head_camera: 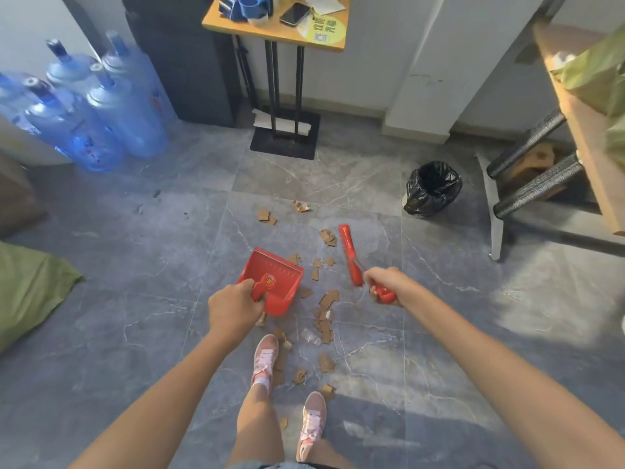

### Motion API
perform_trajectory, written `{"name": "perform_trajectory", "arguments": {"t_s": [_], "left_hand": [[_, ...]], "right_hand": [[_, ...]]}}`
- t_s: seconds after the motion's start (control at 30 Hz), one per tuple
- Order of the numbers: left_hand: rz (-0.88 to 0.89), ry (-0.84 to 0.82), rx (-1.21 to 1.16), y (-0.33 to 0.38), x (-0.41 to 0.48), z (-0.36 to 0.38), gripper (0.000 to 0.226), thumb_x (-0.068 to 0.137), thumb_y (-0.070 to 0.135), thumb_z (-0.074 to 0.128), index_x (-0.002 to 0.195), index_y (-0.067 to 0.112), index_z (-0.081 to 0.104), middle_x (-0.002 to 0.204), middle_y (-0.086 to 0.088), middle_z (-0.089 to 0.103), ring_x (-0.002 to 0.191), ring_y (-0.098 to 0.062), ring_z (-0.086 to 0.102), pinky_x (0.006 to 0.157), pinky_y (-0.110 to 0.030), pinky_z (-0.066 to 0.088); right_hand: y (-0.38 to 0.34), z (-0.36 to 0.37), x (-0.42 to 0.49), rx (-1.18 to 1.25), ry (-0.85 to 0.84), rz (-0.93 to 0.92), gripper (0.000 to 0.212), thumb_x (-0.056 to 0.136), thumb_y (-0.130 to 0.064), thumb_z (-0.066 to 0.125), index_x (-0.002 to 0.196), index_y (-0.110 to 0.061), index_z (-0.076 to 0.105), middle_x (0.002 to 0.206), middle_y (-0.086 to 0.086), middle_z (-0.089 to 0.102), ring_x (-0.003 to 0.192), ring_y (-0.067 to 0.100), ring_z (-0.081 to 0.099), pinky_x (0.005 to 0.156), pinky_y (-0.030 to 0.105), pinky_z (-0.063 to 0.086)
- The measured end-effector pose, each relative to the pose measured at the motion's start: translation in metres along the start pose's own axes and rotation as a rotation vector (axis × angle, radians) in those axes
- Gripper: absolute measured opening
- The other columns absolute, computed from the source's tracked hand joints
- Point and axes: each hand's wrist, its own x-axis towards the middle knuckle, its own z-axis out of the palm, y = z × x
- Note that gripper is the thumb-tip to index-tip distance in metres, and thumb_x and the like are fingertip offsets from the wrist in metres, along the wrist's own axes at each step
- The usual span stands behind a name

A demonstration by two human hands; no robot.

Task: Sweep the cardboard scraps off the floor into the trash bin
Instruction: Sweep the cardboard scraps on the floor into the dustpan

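Observation:
My left hand grips the handle of a red dustpan, held just above the grey tiled floor with its tray empty. My right hand holds the handle of a red hand brush, whose head points away from me. Brown cardboard scraps lie scattered on the floor between the two tools, near my pink shoes, and farther off. A small trash bin lined with a black bag stands open on the floor at the far right, beyond the brush.
Several blue water jugs stand at the back left. A small wooden table on a black stand is straight ahead. A chair and wooden table crowd the right side. A green bag lies at the left.

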Motion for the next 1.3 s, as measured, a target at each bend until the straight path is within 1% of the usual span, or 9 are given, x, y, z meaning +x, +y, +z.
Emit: {"name": "perform_trajectory", "arguments": {"t_s": [0.13, 0.33, 0.47, 0.63, 0.87, 0.93, 1.0, 1.2, 1.3], "left_hand": [[-0.013, -0.016, -0.032, -0.005, 0.048, -0.001, 0.028, 0.080, 0.041, 0.060, 0.073, 0.015, 0.062, 0.067, -0.009, 0.068, 0.067, -0.034, 0.066, 0.054, -0.030, 0.042], [-0.066, -0.026, -0.098, -0.013, 0.136, -0.005, 0.024, 0.081, 0.042, 0.056, 0.080, 0.019, 0.064, 0.072, -0.006, 0.069, 0.071, -0.031, 0.066, 0.058, -0.031, 0.047], [-0.092, -0.049, -0.126, -0.018, 0.183, 0.002, 0.027, 0.081, 0.041, 0.055, 0.072, 0.016, 0.057, 0.070, -0.008, 0.067, 0.069, -0.032, 0.065, 0.057, -0.031, 0.047], [-0.097, -0.072, -0.106, -0.030, 0.225, 0.026, 0.032, 0.086, 0.045, 0.051, 0.074, 0.016, 0.056, 0.071, -0.006, 0.067, 0.069, -0.030, 0.064, 0.056, -0.030, 0.044], [-0.132, -0.090, -0.126, -0.047, 0.238, 0.039, 0.032, 0.085, 0.047, 0.054, 0.072, 0.018, 0.054, 0.068, -0.005, 0.066, 0.066, -0.029, 0.064, 0.055, -0.030, 0.043], [-0.143, -0.092, -0.131, -0.051, 0.236, 0.034, 0.033, 0.085, 0.047, 0.053, 0.069, 0.019, 0.051, 0.067, -0.004, 0.065, 0.066, -0.029, 0.063, 0.055, -0.030, 0.041], [-0.150, -0.095, -0.114, -0.056, 0.232, 0.029, 0.034, 0.085, 0.047, 0.053, 0.066, 0.019, 0.048, 0.065, -0.004, 0.065, 0.065, -0.030, 0.063, 0.055, -0.030, 0.043], [-0.150, -0.066, -0.107, -0.056, 0.203, 0.008, 0.034, 0.082, 0.043, 0.058, 0.062, 0.018, 0.047, 0.063, -0.006, 0.065, 0.064, -0.033, 0.064, 0.051, -0.028, 0.036], [-0.141, -0.050, -0.091, -0.056, 0.181, 0.001, 0.034, 0.080, 0.042, 0.061, 0.061, 0.017, 0.050, 0.061, -0.008, 0.065, 0.064, -0.035, 0.064, 0.051, -0.029, 0.036]], "right_hand": [[-0.080, 0.034, 0.029, -0.098, 0.013, -0.050, 0.023, 0.078, 0.009, 0.046, 0.099, 0.002, 0.049, 0.059, 0.008, 0.043, 0.028, 0.008, 0.036, 0.033, 0.014, 0.035], [-0.163, 0.113, 0.098, -0.275, 0.083, -0.130, 0.021, 0.082, 0.003, 0.050, 0.068, -0.007, 0.039, 0.045, 0.007, 0.040, 0.019, 0.010, 0.031, 0.031, 0.009, 0.025], [-0.194, 0.145, 0.152, -0.382, 0.151, -0.165, 0.024, 0.084, 0.003, 0.050, 0.067, -0.006, 0.036, 0.053, 0.011, 0.045, 0.040, 0.019, 0.043, 0.040, 0.023, 0.034], [-0.211, 0.172, 0.217, -0.483, 0.167, -0.137, 0.017, 0.082, 0.006, 0.050, 0.073, -0.006, 0.041, 0.051, 0.011, 0.045, 0.028, 0.017, 0.040, 0.039, 0.017, 0.033], [-0.170, 0.191, 0.242, -0.561, 0.116, -0.123, 0.019, 0.089, 0.001, 0.050, 0.072, -0.006, 0.044, 0.063, 0.015, 0.049, 0.050, 0.025, 0.048, 0.050, 0.033, 0.041], [-0.145, 0.182, 0.235, -0.646, 0.146, -0.130, 0.003, 0.088, -0.007, 0.056, 0.088, -0.004, 0.054, 0.085, 0.019, 0.057, 0.073, 0.032, 0.059, 0.064, 0.037, 0.047], [-0.119, 0.165, 0.231, -0.743, 0.137, -0.130, 0.024, 0.089, -0.009, 0.057, 0.112, -0.002, 0.057, 0.100, 0.019, 0.058, 0.088, 0.033, 0.060, 0.074, 0.038, 0.050], [-0.045, 0.108, 0.189, -0.857, 0.088, -0.144, 0.013, 0.090, -0.005, 0.054, 0.094, -0.014, 0.045, 0.088, 0.012, 0.051, 0.069, 0.024, 0.052, 0.059, 0.033, 0.050], [-0.007, 0.087, 0.165, -0.828, 0.063, -0.105, 0.020, 0.089, -0.003, 0.054, 0.105, -0.015, 0.053, 0.085, 0.011, 0.053, 0.052, 0.020, 0.050, 0.034, 0.024, 0.043]]}}
